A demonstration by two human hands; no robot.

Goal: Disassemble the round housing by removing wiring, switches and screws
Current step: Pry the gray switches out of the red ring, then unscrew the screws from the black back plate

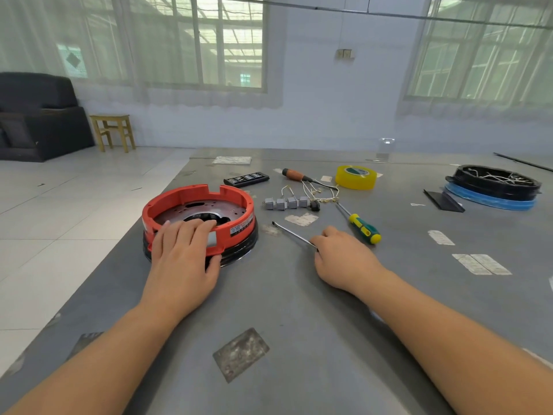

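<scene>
The round red housing sits on a black base at the table's left, its metal inner plate showing. My left hand grips its near rim, fingers over the top edge and thumb against the outer wall. My right hand lies on the table to the right and holds the handle end of a slim metal tool, whose tip points toward the housing. Behind them lies a row of grey switches joined by white wiring, apart from the housing.
A green-yellow screwdriver lies just right of my right hand. Farther back are an orange-handled screwdriver, a yellow tape roll and a black bit case. A black round part on a blue ring sits far right.
</scene>
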